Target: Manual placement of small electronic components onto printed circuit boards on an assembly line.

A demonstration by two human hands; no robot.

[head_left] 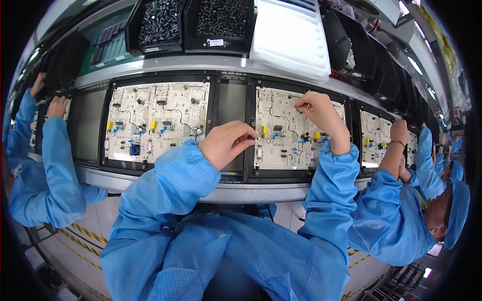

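A pale circuit board (273,108) in a black frame lies in front of me, dotted with yellow, blue and black components. My right hand (321,113) hovers over its upper middle, thumb and fingers pinched together; anything between the tips is too small to name. At the board's left edge is my left hand (228,144), also closed in a pinch, with its fingertips near the frame's side. What it may hold cannot be made out. Left of that hand, a second framed circuit board (170,108) carries similar parts, including a larger blue block.
Black bins (218,22) of small dark components stand behind the line, beside a stack of white trays (288,40). More dark bins (346,40) continue to the right. Co-workers in blue sit close on both sides; the right one's hand (399,131) is over another board (374,133).
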